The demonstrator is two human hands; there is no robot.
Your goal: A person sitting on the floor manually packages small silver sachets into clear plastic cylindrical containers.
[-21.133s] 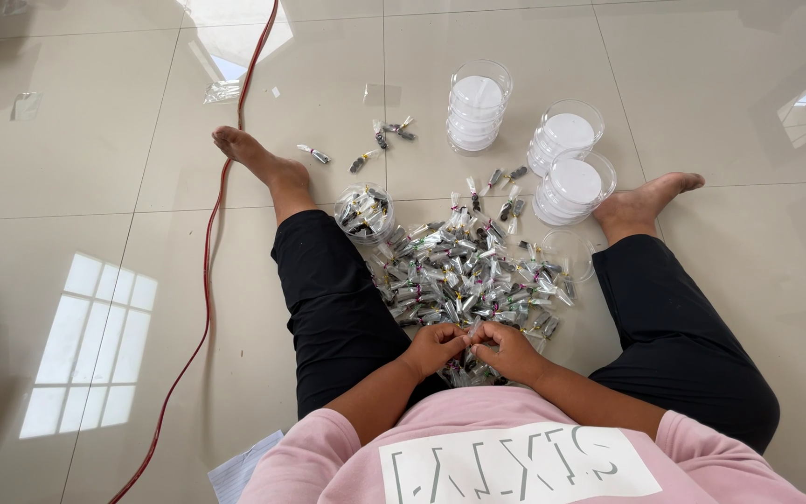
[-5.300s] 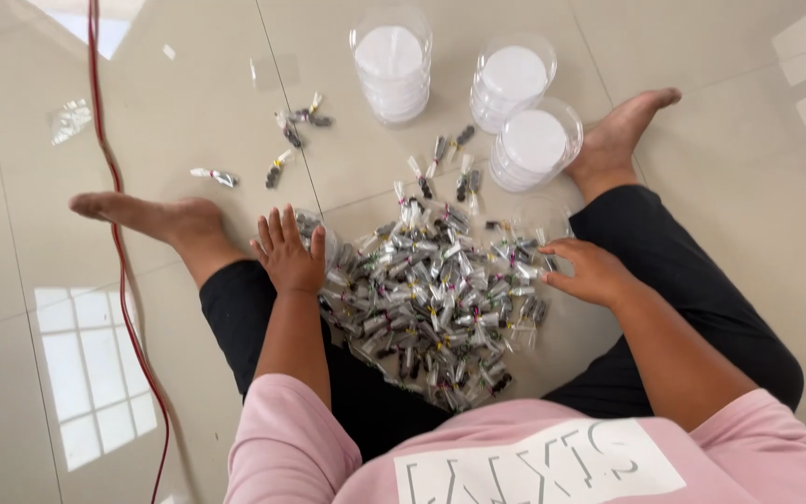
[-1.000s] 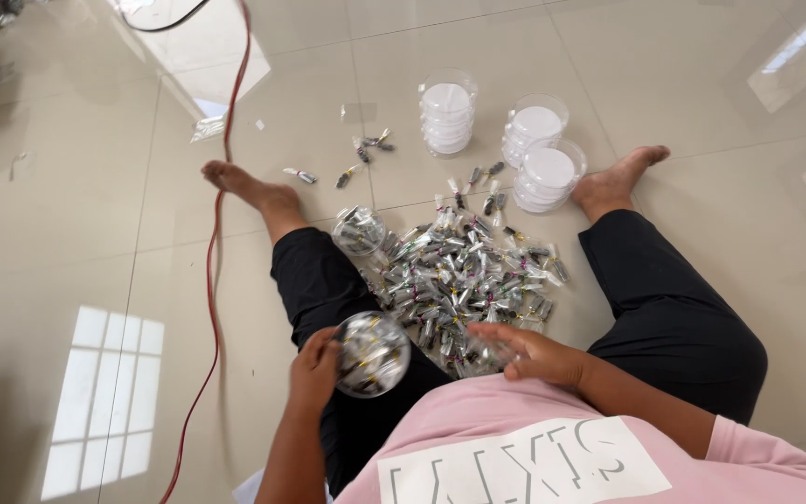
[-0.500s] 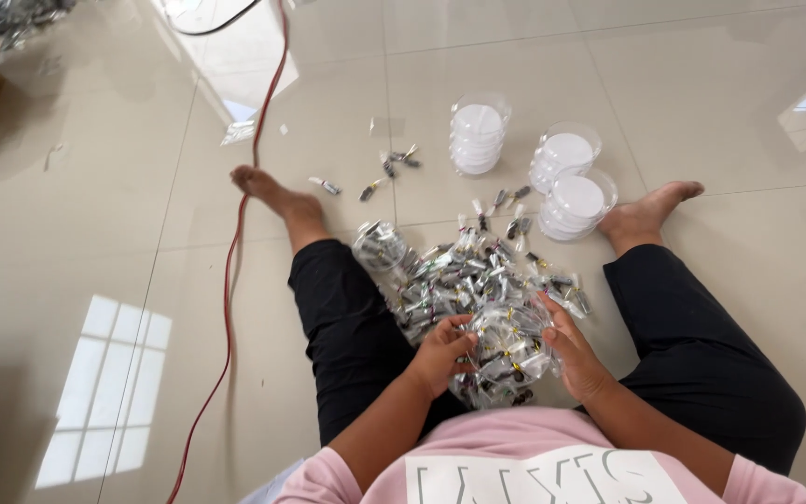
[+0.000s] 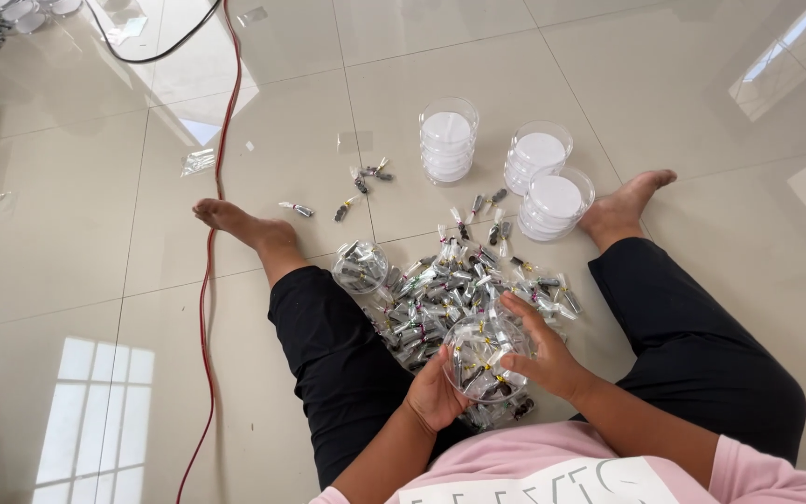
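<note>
I sit on a tiled floor with my legs spread around a pile of small clear packets (image 5: 450, 289) holding dark parts. My left hand (image 5: 433, 397) cups a round clear plastic container (image 5: 487, 359) from below, near my lap. My right hand (image 5: 538, 350) rests on top of the container, fingers spread over packets inside it. A second filled clear container (image 5: 360, 268) stands on the floor beside my left knee.
Three stacks of round clear containers with white lids (image 5: 448, 140) (image 5: 539, 156) (image 5: 556, 203) stand beyond the pile. A few loose packets (image 5: 362, 182) lie further out. A red cable (image 5: 207, 280) runs along the floor past my left foot (image 5: 235, 222).
My left hand held a filled container out to the left a second ago; that one now stands on the floor by my knee. Both hands have closed around another container over the pile.
</note>
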